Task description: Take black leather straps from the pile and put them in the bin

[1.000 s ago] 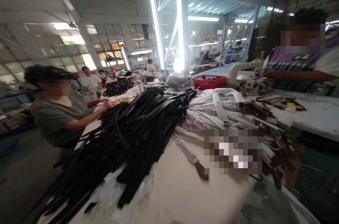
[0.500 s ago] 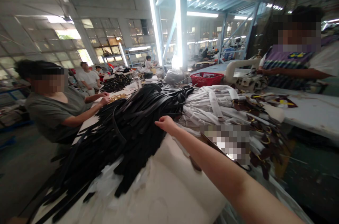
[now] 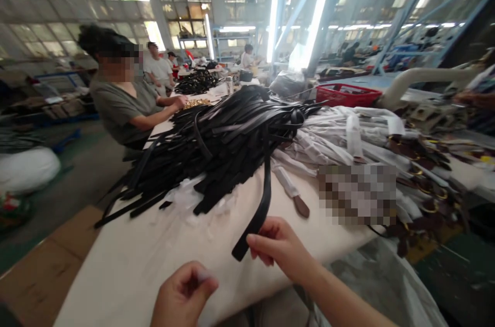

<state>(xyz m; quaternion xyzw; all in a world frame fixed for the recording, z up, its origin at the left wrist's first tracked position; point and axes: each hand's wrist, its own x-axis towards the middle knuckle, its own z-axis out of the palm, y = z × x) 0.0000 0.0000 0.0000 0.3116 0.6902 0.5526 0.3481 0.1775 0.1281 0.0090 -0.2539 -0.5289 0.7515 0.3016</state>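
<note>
Right hand (image 3: 276,247) pinches a black strap (image 3: 258,213); left hand (image 3: 185,293) seemingly curled empty.

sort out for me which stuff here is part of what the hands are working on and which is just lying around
In hand:
- black strap, pinched by the right hand
- pile of black straps it trails from
- left hand, closed, its hold unclear

Lying about:
- white straps
- brown straps with gold rings
- red basket
- table
</note>
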